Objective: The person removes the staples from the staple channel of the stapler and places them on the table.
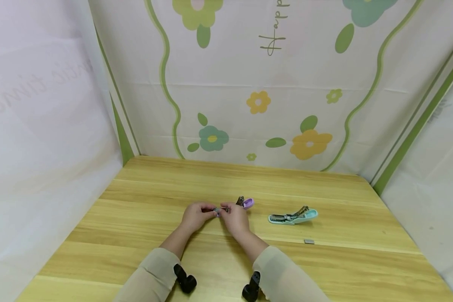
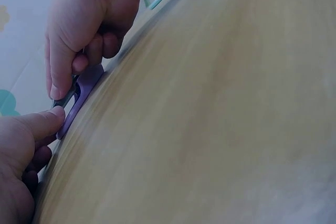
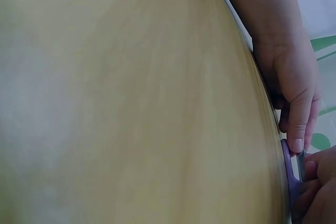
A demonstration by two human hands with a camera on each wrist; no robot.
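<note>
A purple stapler [image 1: 248, 204] lies opened on the table, its handle end pointing right and its metal parts partly behind the fingers. My left hand [image 1: 195, 217] pinches its front end between thumb and fingers. From the other side my right hand [image 1: 235, 219] grips the metal part, thumb and fingertips close to the left ones. In the left wrist view the purple base [image 2: 86, 95] runs beneath both hands. The right wrist view catches the base [image 3: 289, 169] at the edge, with the metal rail beside it. Whether loose staples sit between the fingertips is hidden.
To the right an opened mint-green stapler [image 1: 294, 217] rests on the wooden table [image 1: 343, 268]. A small grey strip of staples [image 1: 309, 241] lies in front of it. Printed cloth walls [image 1: 226, 75] stand at the back and both sides.
</note>
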